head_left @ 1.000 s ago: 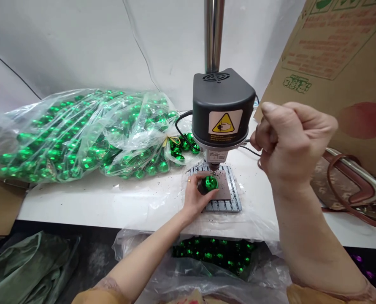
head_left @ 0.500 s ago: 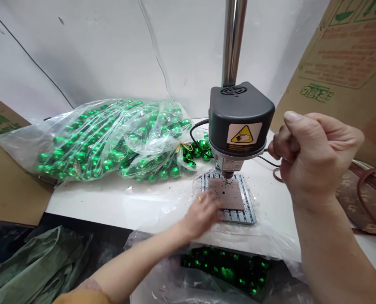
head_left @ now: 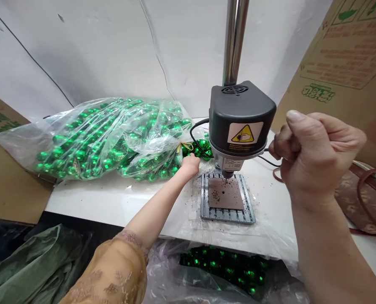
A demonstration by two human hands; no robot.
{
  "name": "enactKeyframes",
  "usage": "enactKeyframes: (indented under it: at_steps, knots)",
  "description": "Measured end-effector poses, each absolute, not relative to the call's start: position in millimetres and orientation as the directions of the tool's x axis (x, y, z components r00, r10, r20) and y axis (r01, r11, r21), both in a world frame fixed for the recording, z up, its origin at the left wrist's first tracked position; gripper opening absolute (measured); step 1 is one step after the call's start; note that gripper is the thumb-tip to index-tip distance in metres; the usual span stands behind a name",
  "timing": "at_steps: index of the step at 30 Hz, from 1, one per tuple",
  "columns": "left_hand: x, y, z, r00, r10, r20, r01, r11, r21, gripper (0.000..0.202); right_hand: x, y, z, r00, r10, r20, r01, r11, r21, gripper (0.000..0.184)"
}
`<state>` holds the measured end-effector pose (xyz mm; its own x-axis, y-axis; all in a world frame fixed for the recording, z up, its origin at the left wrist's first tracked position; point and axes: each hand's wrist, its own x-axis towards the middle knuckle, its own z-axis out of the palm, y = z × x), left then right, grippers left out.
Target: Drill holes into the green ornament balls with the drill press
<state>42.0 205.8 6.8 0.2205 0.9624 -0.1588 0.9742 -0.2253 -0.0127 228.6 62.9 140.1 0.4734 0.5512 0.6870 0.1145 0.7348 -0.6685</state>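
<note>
My right hand (head_left: 317,152) is closed in a fist at the right side of a small black bench drill press (head_left: 242,114), around the end of its feed lever (head_left: 265,150). Most of the lever is hidden in the fist. My left hand (head_left: 190,165) reaches to the loose faceted green balls (head_left: 203,147) by the tied mouth of a clear bag (head_left: 112,139). Its fingers look curled, and what they hold is hidden. Below the drill chuck (head_left: 228,174), a brown board (head_left: 232,200) with one dark hole lies on the slotted metal base (head_left: 249,217). Dark crumbs are scattered over it.
The bag full of shiny green balls takes up the back left of the white table (head_left: 89,200). More green balls (head_left: 225,266) lie in plastic below the front edge. A cardboard box (head_left: 342,63) and a patterned bag (head_left: 358,198) stand at the right.
My left hand has moved from over the board, back and left to the green balls, leaving the board uncovered. My right hand stays in nearly the same place.
</note>
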Motion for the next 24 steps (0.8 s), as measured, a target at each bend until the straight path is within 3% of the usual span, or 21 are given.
enactKeyframes:
  at_steps: [7, 8, 10, 12, 13, 15, 17, 20, 24]
  knots:
    - [21.5, 192.2, -4.5, 0.247, 0.968, -0.034, 0.962, -0.241, 0.132, 0.047, 230.0, 63.8, 138.8, 0.465, 0.565, 0.681, 0.098, 0.732, -0.674, 0.044]
    - [18.7, 189.4, -6.1, 0.25, 0.968, 0.032, 0.942, -0.251, 0.222, 0.048, 230.0, 64.0, 138.7, 0.465, 0.563, 0.683, 0.094, 0.736, -0.671, 0.044]
    - [14.6, 180.8, -9.9, 0.214, 0.96, 0.179, 0.77, -0.279, 0.574, 0.048, 230.1, 64.8, 138.5, 0.458, 0.563, 0.688, 0.081, 0.744, -0.663, 0.044]
    - [13.4, 167.6, -14.3, 0.148, 0.972, 0.18, 0.313, -0.219, 0.924, 0.051, 230.2, 65.6, 138.4, 0.449, 0.563, 0.693, 0.067, 0.753, -0.655, 0.044]
    - [14.0, 159.5, -16.5, 0.155, 0.982, 0.11, 0.062, -0.121, 0.991, 0.053, 230.3, 65.9, 138.3, 0.448, 0.561, 0.696, 0.063, 0.757, -0.651, 0.044]
    - [17.2, 142.3, -20.6, 0.246, 0.968, -0.048, -0.246, 0.11, 0.963, 0.056, 230.4, 66.7, 137.9, 0.448, 0.557, 0.7, 0.062, 0.761, -0.646, 0.044]
    - [21.9, 126.6, -24.3, 0.309, 0.944, -0.116, -0.361, 0.229, 0.904, 0.054, 230.4, 67.3, 137.5, 0.446, 0.558, 0.7, 0.058, 0.763, -0.644, 0.045]
    - [28.9, 111.4, -31.1, 0.296, 0.951, -0.095, -0.373, 0.206, 0.905, 0.05, 230.7, 67.9, 136.7, 0.445, 0.557, 0.701, 0.051, 0.766, -0.641, 0.046]
    - [35.2, 106.8, -44.6, 0.261, 0.965, 0.019, -0.232, 0.043, 0.972, 0.056, 230.6, 67.7, 136.7, 0.439, 0.551, 0.71, 0.048, 0.774, -0.631, 0.045]
